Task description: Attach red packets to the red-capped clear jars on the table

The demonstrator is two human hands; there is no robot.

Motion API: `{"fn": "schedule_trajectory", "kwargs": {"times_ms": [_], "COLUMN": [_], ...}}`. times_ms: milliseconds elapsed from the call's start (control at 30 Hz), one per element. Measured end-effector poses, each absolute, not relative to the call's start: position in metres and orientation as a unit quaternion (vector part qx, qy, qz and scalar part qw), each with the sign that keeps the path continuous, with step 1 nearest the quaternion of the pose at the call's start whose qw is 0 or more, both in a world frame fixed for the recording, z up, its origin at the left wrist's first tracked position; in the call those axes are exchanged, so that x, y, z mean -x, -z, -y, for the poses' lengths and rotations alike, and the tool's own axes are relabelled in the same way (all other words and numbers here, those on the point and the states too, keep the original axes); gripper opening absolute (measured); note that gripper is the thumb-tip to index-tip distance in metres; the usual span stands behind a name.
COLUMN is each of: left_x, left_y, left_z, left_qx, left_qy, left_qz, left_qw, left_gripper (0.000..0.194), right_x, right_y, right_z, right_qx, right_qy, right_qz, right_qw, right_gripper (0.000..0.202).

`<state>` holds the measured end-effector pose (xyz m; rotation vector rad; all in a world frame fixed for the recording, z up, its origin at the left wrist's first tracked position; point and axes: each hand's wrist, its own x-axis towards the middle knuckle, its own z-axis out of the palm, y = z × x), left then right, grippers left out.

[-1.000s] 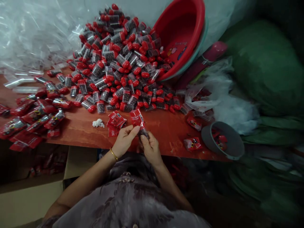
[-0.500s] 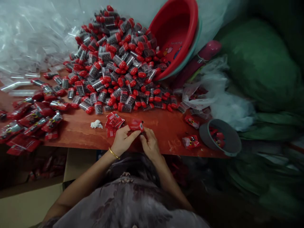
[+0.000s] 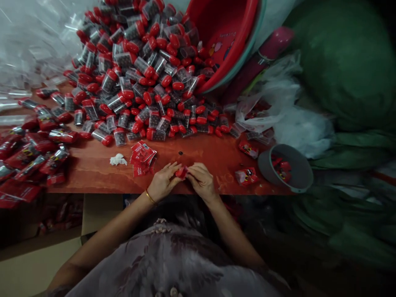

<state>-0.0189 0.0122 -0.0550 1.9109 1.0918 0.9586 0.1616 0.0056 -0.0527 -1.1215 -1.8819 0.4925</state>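
Note:
Between my two hands, above the front of the table, is a small red plastic piece (image 3: 182,172), mostly covered by fingers. My left hand (image 3: 163,181), with a gold bangle at the wrist, pinches it from the left. From the other side my right hand (image 3: 201,181) closes its fingertips on it. Just left of my hands lies a loose stack of red printed cards (image 3: 142,153). A crumpled bit of white tissue (image 3: 118,159) rests beside the cards. Beyond my fingertips there is a small dark round spot (image 3: 180,153) on the tabletop.
A big heap of red-capped clear tubes (image 3: 133,78) covers the table's back. Red packaged items (image 3: 34,152) lie at left. At right are a grey bowl (image 3: 286,169) with red pieces, a red packet (image 3: 246,176) and a tilted red basin (image 3: 229,37). Below left stands a cardboard box (image 3: 102,210).
The view has shifted slightly. My fingers have drawn in around the red piece, which shows less than before, and my right hand has curled more. The dark spot on the table now shows plainly.

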Motion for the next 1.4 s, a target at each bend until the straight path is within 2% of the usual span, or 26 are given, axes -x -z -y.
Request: {"fn": "schedule_trajectory", "kwargs": {"times_ms": [167, 333, 567, 767, 1067, 1200, 1400], "left_x": [0.021, 0.023, 0.028, 0.03, 0.026, 0.026, 0.024], "left_y": [0.057, 0.049, 0.042, 0.036, 0.052, 0.051, 0.058], "left_z": [-0.018, -0.02, -0.017, -0.018, -0.007, -0.009, -0.01], "left_qx": [-0.748, -0.737, -0.759, -0.769, -0.765, -0.789, -0.802], "left_qy": [-0.36, -0.338, -0.32, -0.293, -0.304, -0.277, -0.239], "left_qz": [-0.425, -0.434, -0.403, -0.383, -0.407, -0.416, -0.445], "left_qw": [0.361, 0.392, 0.399, 0.42, 0.396, 0.357, 0.318], "left_gripper": [0.035, 0.035, 0.039, 0.035, 0.035, 0.046, 0.051], "right_x": [-0.162, -0.16, -0.154, -0.146, -0.142, -0.148, -0.149], "right_y": [0.057, 0.055, 0.041, 0.036, 0.038, 0.038, 0.049], "right_z": [-0.007, -0.001, 0.002, 0.004, 0.013, 0.006, -0.008], "right_qx": [0.464, 0.476, 0.49, 0.498, 0.495, 0.46, 0.424], "right_qy": [-0.215, -0.214, -0.15, -0.129, -0.182, -0.21, -0.236], "right_qz": [0.754, 0.729, 0.752, 0.754, 0.736, 0.772, 0.777], "right_qw": [0.412, 0.442, 0.414, 0.408, 0.424, 0.384, 0.401], "right_gripper": [0.017, 0.013, 0.013, 0.015, 0.013, 0.034, 0.031]}}
